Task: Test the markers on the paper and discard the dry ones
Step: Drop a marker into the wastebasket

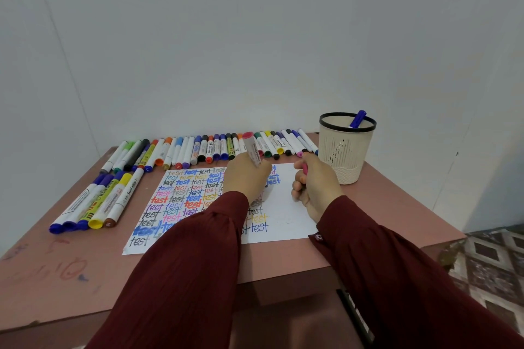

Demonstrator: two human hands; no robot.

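Left hand is over the middle of the paper, fingers curled round a pink-ended marker. The marker stands nearly upright with its pink end up and its tip hidden behind the hand, so contact with the sheet can't be told. Right hand is just right of it over the bare part of the paper, fingers curled tight and pinching a small pink cap, mostly hidden in the grip. The paper lies flat on the brown table, its left half covered with the word "test" in many colours. A long row of capped markers lies along the table's far edge by the wall. Five larger markers lie side by side left of the paper. A beige cup with a black rim stands at the far right corner and holds one blue marker. Dark red sleeves cover both arms.
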